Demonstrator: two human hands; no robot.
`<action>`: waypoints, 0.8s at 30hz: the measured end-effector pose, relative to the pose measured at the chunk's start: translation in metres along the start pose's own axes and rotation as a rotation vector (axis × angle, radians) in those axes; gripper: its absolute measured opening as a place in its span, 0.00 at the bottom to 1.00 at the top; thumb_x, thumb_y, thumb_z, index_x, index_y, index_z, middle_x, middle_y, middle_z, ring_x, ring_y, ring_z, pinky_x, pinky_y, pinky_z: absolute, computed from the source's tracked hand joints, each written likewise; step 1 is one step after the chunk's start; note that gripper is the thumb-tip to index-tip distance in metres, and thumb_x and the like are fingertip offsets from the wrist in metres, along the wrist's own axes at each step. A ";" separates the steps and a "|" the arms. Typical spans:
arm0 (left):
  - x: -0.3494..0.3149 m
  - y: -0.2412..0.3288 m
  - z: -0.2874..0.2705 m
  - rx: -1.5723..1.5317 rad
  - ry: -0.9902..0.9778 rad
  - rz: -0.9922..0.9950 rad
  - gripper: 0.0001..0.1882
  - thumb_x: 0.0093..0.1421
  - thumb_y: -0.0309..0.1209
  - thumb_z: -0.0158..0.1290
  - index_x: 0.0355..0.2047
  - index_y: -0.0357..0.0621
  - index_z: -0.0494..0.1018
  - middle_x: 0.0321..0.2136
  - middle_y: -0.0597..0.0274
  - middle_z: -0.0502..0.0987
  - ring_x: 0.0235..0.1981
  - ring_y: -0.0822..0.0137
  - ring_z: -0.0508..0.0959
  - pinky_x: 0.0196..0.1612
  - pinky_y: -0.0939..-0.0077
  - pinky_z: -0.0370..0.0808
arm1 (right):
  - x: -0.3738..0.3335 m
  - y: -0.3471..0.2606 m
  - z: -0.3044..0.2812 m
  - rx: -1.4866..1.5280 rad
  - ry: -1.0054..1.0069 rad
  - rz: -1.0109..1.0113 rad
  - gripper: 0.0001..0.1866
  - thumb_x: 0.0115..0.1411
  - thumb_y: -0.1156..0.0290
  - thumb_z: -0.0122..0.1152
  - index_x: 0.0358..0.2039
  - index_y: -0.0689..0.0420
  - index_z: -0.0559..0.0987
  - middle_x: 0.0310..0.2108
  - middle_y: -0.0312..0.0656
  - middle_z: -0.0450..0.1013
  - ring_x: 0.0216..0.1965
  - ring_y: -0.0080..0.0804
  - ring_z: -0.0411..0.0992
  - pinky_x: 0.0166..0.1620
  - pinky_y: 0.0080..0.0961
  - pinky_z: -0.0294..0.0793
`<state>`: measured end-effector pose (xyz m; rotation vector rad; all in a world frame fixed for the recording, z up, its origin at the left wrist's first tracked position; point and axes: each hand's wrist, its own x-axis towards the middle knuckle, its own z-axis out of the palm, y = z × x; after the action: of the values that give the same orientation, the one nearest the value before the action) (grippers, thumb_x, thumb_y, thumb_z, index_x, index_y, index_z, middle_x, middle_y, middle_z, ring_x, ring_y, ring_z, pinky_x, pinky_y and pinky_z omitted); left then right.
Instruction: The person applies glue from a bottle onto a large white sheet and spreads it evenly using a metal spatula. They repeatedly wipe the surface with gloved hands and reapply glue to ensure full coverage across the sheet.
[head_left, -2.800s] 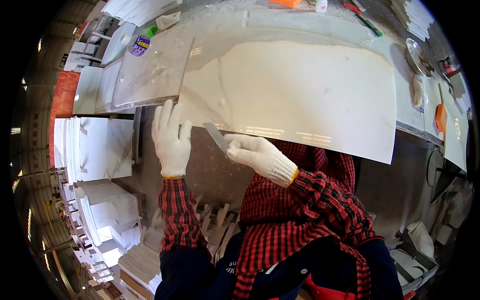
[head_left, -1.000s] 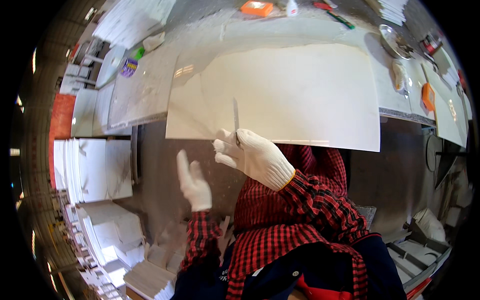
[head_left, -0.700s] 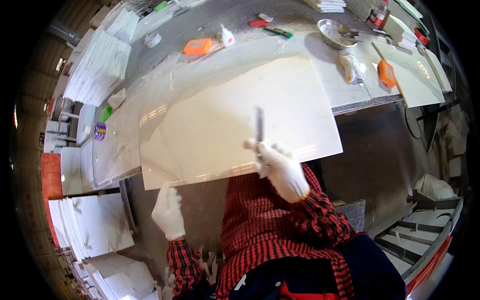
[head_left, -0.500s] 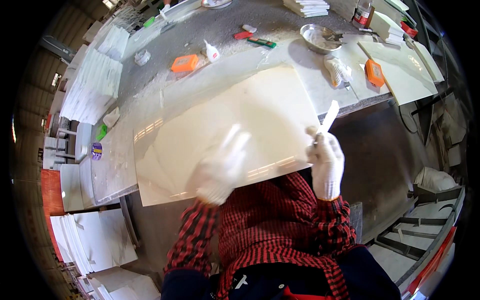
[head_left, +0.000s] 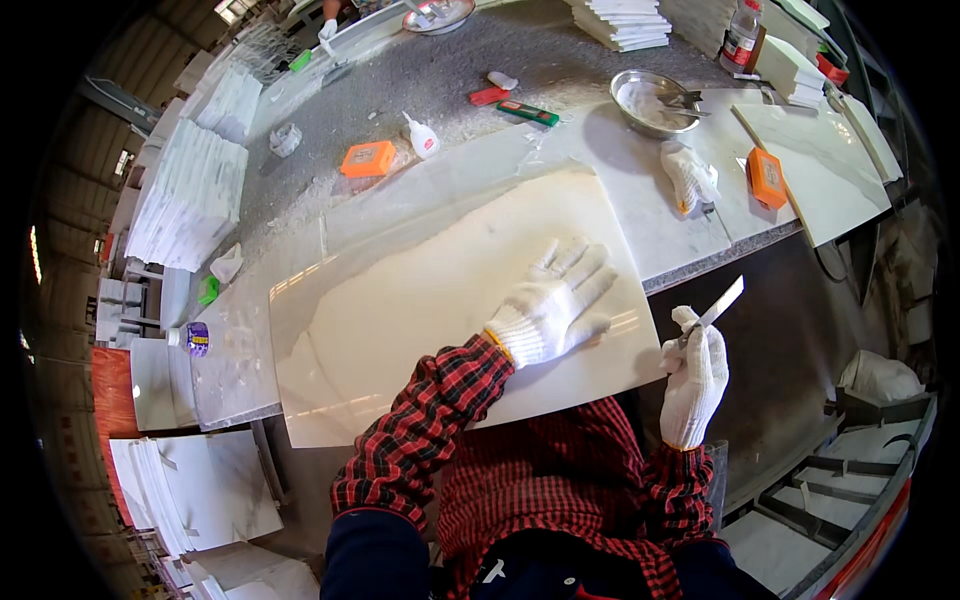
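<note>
A glossy cream-and-grey marble-look slab (head_left: 400, 300) lies on the worktop in front of me, its near edge at my body. My left hand (head_left: 555, 300), in a white knit glove, rests flat on the slab's right part with the fingers spread. Just off the slab's right edge, my gloved right hand (head_left: 694, 385) is closed around a flat-bladed knife (head_left: 723, 300). Its pale blade points up and to the right, clear of the slab; the grip is mostly hidden by the fingers.
Beyond the slab are an orange box (head_left: 367, 159), a white squeeze bottle (head_left: 423, 138), a green-and-red tool (head_left: 528, 113) and a metal bowl (head_left: 650, 129) with white powder. A crumpled glove (head_left: 688, 178) and another orange box (head_left: 766, 180) lie right. Stacked slabs (head_left: 190, 195) stand left.
My left hand has moved right across the slab and come to rest flat. My right hand, still holding the knife, has shifted right and slightly down in view.
</note>
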<state>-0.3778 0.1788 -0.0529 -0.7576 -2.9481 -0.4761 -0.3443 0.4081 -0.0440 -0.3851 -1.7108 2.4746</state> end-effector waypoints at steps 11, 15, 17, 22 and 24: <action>0.019 -0.031 0.004 0.188 0.196 -0.260 0.38 0.70 0.54 0.48 0.71 0.42 0.62 0.73 0.47 0.60 0.74 0.46 0.57 0.76 0.48 0.47 | 0.006 0.005 0.009 -0.137 -0.018 -0.008 0.18 0.73 0.59 0.59 0.48 0.63 0.83 0.26 0.32 0.73 0.27 0.16 0.65 0.35 0.16 0.62; 0.019 -0.053 -0.005 0.291 0.167 -0.357 0.39 0.71 0.57 0.45 0.72 0.43 0.61 0.73 0.49 0.59 0.75 0.48 0.56 0.76 0.48 0.47 | 0.007 0.006 0.007 -0.159 -0.030 0.012 0.18 0.73 0.59 0.59 0.48 0.63 0.83 0.25 0.31 0.73 0.27 0.15 0.65 0.34 0.15 0.61; 0.014 -0.064 -0.007 0.314 0.160 -0.366 0.39 0.71 0.57 0.44 0.72 0.43 0.61 0.73 0.49 0.60 0.75 0.48 0.57 0.76 0.47 0.47 | 0.006 0.007 0.008 -0.169 -0.027 0.020 0.18 0.73 0.59 0.59 0.48 0.63 0.83 0.24 0.30 0.73 0.27 0.15 0.64 0.33 0.15 0.59; -0.020 -0.082 -0.024 0.335 0.192 -0.465 0.36 0.71 0.55 0.47 0.70 0.44 0.64 0.70 0.46 0.64 0.72 0.44 0.61 0.74 0.45 0.51 | 0.006 0.007 -0.004 -0.142 -0.069 0.052 0.17 0.75 0.62 0.56 0.47 0.66 0.79 0.45 0.42 0.78 0.30 0.21 0.68 0.39 0.21 0.69; -0.038 -0.087 -0.029 0.353 0.214 -0.502 0.35 0.70 0.54 0.49 0.69 0.44 0.65 0.69 0.46 0.66 0.71 0.42 0.62 0.73 0.43 0.52 | 0.006 0.007 -0.003 -0.136 -0.047 0.047 0.17 0.74 0.62 0.57 0.47 0.65 0.81 0.38 0.38 0.77 0.30 0.19 0.67 0.38 0.20 0.67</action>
<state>-0.3867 0.0801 -0.0552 0.0705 -2.8721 -0.0408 -0.3485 0.4095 -0.0529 -0.3869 -1.9169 2.4247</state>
